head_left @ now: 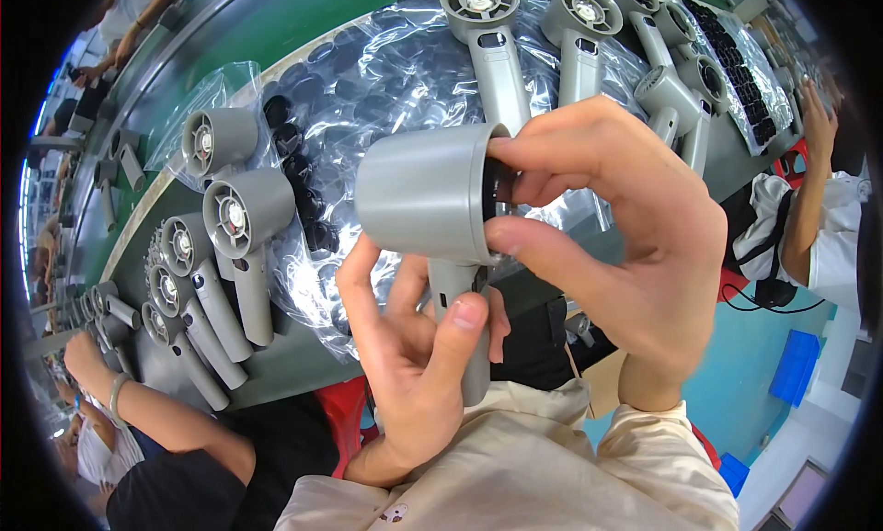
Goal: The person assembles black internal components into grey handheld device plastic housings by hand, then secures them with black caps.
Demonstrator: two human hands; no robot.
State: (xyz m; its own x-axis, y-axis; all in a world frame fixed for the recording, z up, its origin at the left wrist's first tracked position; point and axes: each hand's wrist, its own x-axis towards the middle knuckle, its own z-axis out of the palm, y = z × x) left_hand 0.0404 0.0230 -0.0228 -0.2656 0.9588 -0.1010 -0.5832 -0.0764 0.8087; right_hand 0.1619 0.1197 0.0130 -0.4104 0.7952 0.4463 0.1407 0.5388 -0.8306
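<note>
A grey handheld fan point(418, 191) is held up over the near edge of the bench, its wide barrel-shaped head lying sideways. My left hand point(409, 384) is closed around its handle, below the head. At the right end of the head, the thumb and fingers of my right hand point(648, 246) grip a dark round cap point(498, 196) at the rim. The cap sits partly inside the opening; my fingers hide some of it, and I cannot tell whether it is fully seated. Behind the fan, a clear plastic sheet point(386, 80) covers many dark round caps.
Several grey fans point(244, 218) lie at the left, and more fans point(497, 62) at the back right. A bag of black parts point(736, 71) lies far right. A co-worker's arm point(175, 421) reaches in at left; another person's arm point(809, 182) is at right. Blue bins point(793, 370) stand on the floor.
</note>
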